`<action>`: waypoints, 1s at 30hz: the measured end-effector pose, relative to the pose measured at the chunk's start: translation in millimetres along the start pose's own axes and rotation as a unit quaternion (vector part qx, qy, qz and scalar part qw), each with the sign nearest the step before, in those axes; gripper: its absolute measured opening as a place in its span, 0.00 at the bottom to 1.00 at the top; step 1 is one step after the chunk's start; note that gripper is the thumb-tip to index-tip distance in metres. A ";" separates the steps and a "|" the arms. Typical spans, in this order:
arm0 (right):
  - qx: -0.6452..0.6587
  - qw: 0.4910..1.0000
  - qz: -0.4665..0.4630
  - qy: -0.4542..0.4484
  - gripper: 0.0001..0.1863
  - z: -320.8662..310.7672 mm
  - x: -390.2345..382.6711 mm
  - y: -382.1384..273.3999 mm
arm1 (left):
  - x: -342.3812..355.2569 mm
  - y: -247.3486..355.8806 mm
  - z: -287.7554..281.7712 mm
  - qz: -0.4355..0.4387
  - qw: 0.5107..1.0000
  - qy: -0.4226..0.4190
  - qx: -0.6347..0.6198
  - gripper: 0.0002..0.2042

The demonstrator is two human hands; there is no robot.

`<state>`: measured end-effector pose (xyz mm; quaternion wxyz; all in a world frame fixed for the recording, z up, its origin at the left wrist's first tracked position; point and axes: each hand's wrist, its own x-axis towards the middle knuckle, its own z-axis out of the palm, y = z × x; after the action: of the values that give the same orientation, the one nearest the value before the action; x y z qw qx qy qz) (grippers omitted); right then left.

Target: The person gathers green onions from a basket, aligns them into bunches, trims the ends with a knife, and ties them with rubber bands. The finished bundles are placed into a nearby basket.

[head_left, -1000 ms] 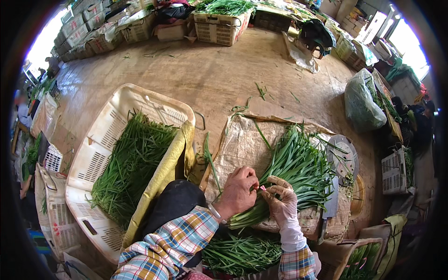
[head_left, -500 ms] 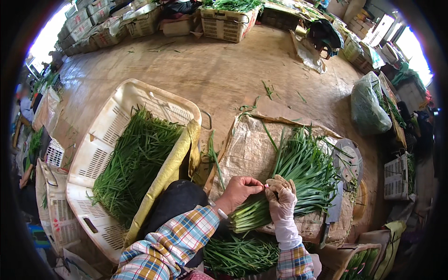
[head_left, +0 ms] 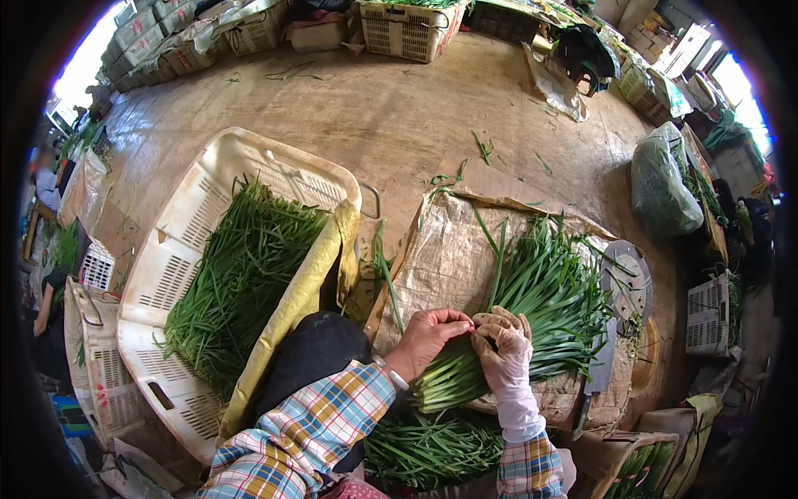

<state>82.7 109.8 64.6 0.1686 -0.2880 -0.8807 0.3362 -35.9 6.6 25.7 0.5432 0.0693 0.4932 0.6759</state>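
Observation:
My bare left hand (head_left: 422, 341) pinches a small red strip (head_left: 471, 329) at its fingertips, just above the stalks of a bunch of long green chives (head_left: 544, 303). Beside it, my right hand (head_left: 505, 349) wears a pale glove, with its fingers closed at the same strip; most of the strip is hidden. The bunch lies with pale stalk ends toward me and leaves fanned to the far right, on a tan woven sheet (head_left: 453, 249). At the bunch's right rests a knife (head_left: 598, 366) with a broad blade, next to a round grey plate (head_left: 629, 287).
To the left stands a large cream plastic crate (head_left: 158, 287) with a yellow cloth (head_left: 291, 320) over its near edge and loose chives (head_left: 241, 283) inside. More chives (head_left: 428, 449) lie below my hands. A crate of tied bunches (head_left: 640, 470) sits lower right; a filled plastic bag (head_left: 661, 183) stands farther right.
My fingertips have shifted slightly at the strip, and more red shows between them. The view has tilted a little; the chive bunch stays in place.

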 end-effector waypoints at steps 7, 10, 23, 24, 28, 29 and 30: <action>-0.027 1.000 -0.007 0.010 0.04 2.0 0.8 -0.5 | 1.2 -3.0 -1.8 0.003 1.000 0.003 -0.001 0.10; -0.018 1.000 0.003 0.018 0.04 3.9 0.1 3.8 | 0.0 -0.7 -1.0 -0.002 1.000 -0.015 0.012 0.10; 0.030 0.999 -0.005 -0.013 0.04 -0.6 0.4 11.8 | 8.6 1.4 -9.6 -0.042 0.996 -0.071 0.041 0.07; 0.035 0.999 -0.001 -0.021 0.04 -1.7 0.9 11.8 | 8.3 1.2 -8.3 -0.020 0.996 -0.065 0.064 0.08; 0.115 0.992 0.025 -0.035 0.07 -7.1 1.9 15.3 | -1.4 13.8 10.4 0.105 0.949 0.000 0.297 0.07; 0.141 0.989 0.034 -0.028 0.09 -6.8 2.6 11.3 | -6.7 19.3 16.2 0.143 0.911 0.028 0.386 0.07; 0.167 0.985 0.042 -0.021 0.10 -8.2 3.7 7.7 | -9.0 20.5 18.8 0.234 0.868 0.035 0.436 0.06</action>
<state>86.9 120.8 65.5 0.1813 -0.2853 -0.8029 0.4910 -34.2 12.1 54.3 0.2653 0.3888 0.7260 0.5014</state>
